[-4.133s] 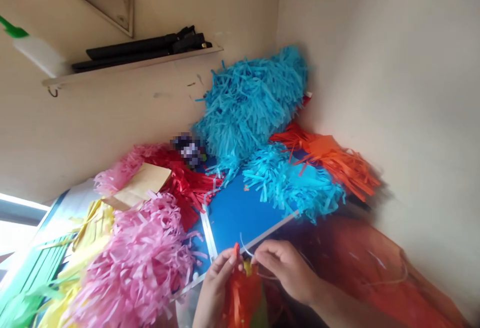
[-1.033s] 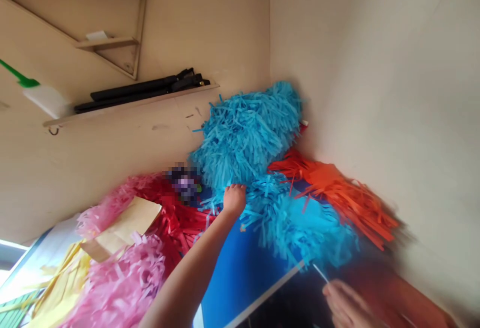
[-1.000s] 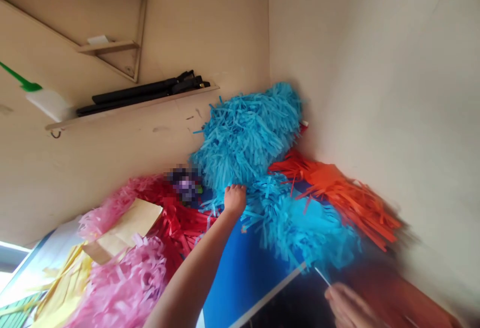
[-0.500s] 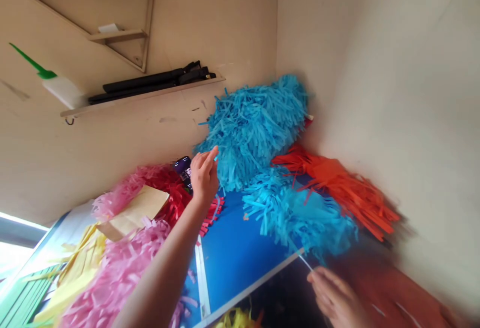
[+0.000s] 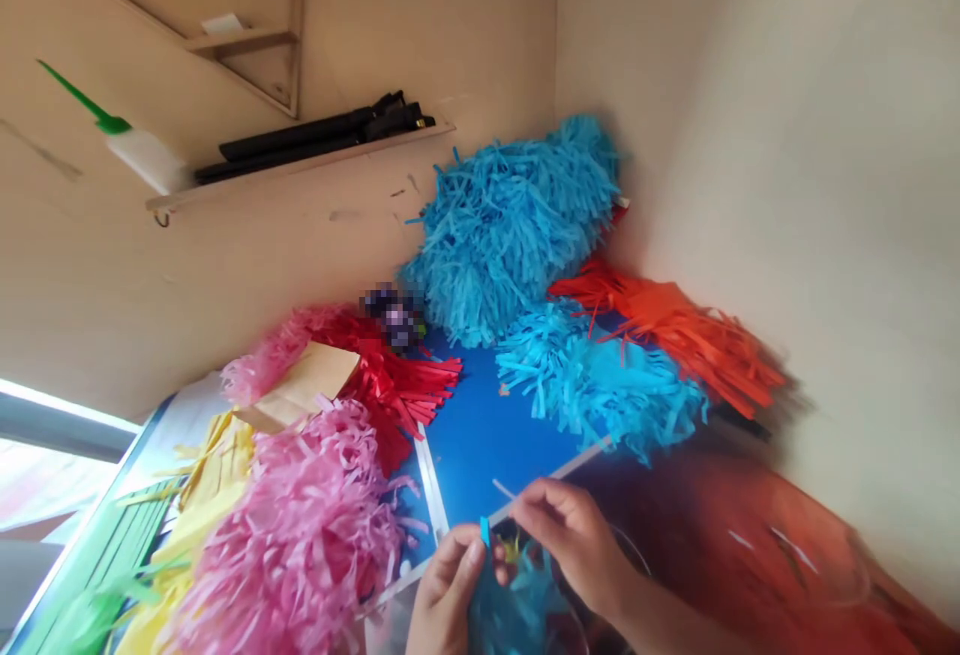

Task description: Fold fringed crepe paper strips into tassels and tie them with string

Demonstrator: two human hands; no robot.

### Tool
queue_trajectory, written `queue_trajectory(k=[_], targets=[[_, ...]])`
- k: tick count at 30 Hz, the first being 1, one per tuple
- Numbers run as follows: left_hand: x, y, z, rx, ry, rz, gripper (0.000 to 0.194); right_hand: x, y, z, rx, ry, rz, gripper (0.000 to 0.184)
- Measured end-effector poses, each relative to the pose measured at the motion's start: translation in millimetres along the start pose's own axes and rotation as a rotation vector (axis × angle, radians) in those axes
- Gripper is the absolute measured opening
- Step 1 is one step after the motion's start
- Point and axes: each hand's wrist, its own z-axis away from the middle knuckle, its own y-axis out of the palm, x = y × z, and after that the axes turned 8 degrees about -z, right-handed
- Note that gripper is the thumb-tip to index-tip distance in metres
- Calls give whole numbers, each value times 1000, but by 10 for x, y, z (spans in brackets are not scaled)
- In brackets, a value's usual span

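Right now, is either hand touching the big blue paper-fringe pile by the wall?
No, the left hand and right hand sit low in view around a small blue paper strip, apart from the blue paper-fringe pile.

Bright daylit shot, light mainly from the white-lit window opening at lower left, blown out there. Cream painted wall fairly evenly lit, soft shadow only, no hard glare. Dark red-orange sheet at lower right smeared and out of focus, tips of the ragged orange paper fringe also blurred toward the wall. The left hand and the right hand slightly soft, close to the lens. Wide-angle bend near the edges, pale wooden wall shelf runs tilted. One pixelated patch mid-frame hides detail.
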Motion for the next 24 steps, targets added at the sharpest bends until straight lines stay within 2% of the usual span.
queue_trajectory(k=[4, 7, 13, 18, 24], targets=[[76, -104, -17, -8, 45, 9, 40, -7, 237, -34, 160, 96, -139, 37], [135, -172, -44, 2, 66, 51, 38, -6, 312, -48, 161, 126, -169, 32], [180, -244, -87, 55, 18, 22, 36, -43, 290, -71, 138, 124, -124, 27], [174, -236, -101, 69, 54, -27, 38, -69, 266, -70, 150, 125, -90, 29], [172, -205, -77, 24, 84, -10, 37, -37, 273, -47, 169, 92, -74, 31]])
